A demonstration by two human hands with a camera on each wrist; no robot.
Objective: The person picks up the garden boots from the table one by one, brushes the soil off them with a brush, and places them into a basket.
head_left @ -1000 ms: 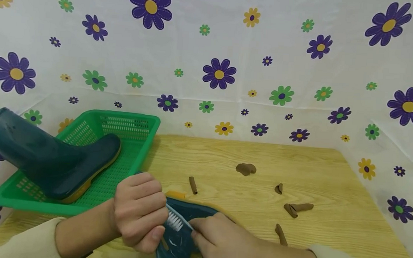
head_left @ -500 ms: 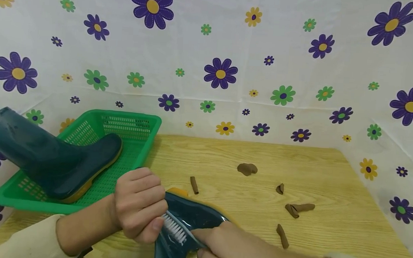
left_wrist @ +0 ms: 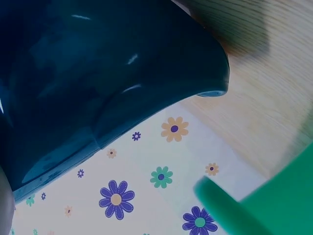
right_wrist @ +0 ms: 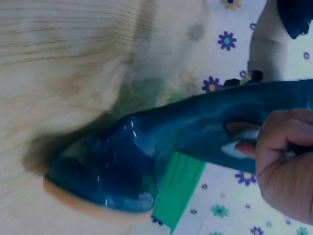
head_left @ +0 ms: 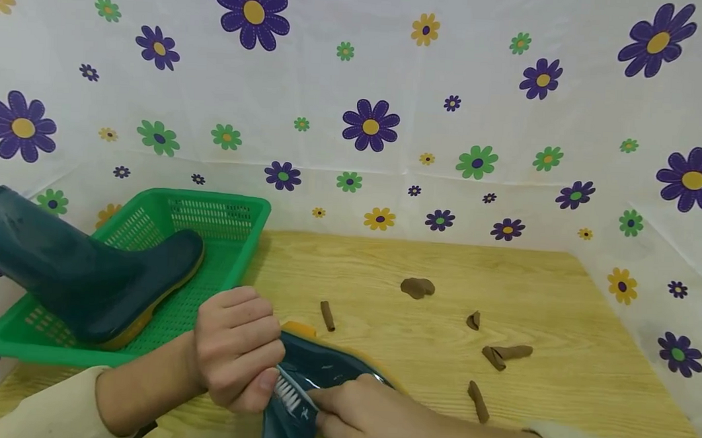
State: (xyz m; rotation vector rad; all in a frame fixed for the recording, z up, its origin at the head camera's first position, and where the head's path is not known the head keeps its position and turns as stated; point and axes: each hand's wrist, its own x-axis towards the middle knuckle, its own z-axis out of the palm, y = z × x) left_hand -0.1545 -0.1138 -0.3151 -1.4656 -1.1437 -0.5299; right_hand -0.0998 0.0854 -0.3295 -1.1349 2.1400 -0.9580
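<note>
A dark blue rubber boot [head_left: 326, 360] with a yellow sole lies tilted in front of me, its lower end cut off by the head view's edge. My left hand [head_left: 239, 349] grips this boot in a fist that covers part of it. With its fingers my right hand [head_left: 370, 415] pinches a brush [head_left: 289, 393] that has white bristles and a pale blue edge. The bristles are against the boot's side, close to the left thumb, and most of the handle is hidden. Dark boot surface [left_wrist: 112, 73] fills much of the left wrist view. The boot [right_wrist: 122, 156] also spans the right wrist view.
A green plastic basket [head_left: 253, 240] stands at the left, with another blue boot [head_left: 106, 279] lying in it. Several brown clay-like pieces [head_left: 417, 288] are scattered on the wooden table [head_left: 349, 258]. A white flowered cloth [head_left: 311, 78] hangs behind and at both sides.
Gripped by my right hand, the brush slides toward the lower right over the boot, then back up and left. My left hand has shifted slightly upward, then stays put.
</note>
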